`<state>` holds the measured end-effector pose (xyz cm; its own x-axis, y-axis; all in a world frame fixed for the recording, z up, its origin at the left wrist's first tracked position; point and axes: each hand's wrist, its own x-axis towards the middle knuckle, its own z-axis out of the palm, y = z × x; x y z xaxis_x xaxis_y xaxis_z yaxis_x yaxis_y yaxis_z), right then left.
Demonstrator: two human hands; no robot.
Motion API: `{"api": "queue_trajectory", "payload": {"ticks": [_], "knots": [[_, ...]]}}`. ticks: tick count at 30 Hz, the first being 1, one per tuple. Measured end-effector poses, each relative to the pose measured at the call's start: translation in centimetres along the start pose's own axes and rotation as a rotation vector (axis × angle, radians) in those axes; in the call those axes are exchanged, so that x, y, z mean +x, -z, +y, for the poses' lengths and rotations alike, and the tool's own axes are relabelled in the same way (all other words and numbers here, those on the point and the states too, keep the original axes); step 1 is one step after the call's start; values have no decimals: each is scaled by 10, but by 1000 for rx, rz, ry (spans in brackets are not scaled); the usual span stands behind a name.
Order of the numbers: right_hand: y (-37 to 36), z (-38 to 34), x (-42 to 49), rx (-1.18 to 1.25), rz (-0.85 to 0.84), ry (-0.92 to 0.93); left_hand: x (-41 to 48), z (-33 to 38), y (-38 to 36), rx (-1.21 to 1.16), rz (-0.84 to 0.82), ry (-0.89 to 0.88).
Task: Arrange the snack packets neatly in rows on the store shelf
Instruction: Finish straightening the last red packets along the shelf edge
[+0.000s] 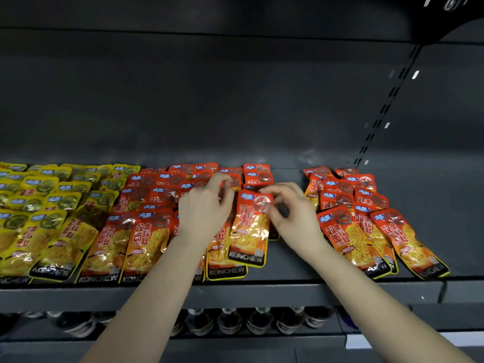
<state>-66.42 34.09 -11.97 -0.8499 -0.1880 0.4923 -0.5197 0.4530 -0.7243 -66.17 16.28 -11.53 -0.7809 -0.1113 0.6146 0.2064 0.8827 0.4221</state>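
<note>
Orange-red snack packets lie in overlapping rows on the dark shelf, with yellow packets at the left. One orange packet lies on top in the middle. My right hand pinches its top right corner. My left hand is just left of it, fingers curled, pinching the top edge of a packet in the row behind; which packet is unclear. A separate group of orange packets lies slanted at the right.
A bare strip of shelf separates the middle rows from the right group. The shelf's front lip runs across below. Bottles stand on the lower shelf. A slotted upright rises at the back right.
</note>
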Motion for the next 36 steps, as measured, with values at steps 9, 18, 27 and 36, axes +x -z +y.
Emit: {"api": "queue_trajectory", "payload": {"ticks": [9,18,27,36], "knots": [[-2,10,4,-247,-35,-30,3,-5,1,25,-22,105],[2,10,0,-252,-56,-56,3,1,3,16,-100,111],[6,7,-1,-272,-58,-121,2,5,2,-41,-117,46],[2,13,-2,-460,-102,-170,-5,10,0,-98,-268,-97]]}}
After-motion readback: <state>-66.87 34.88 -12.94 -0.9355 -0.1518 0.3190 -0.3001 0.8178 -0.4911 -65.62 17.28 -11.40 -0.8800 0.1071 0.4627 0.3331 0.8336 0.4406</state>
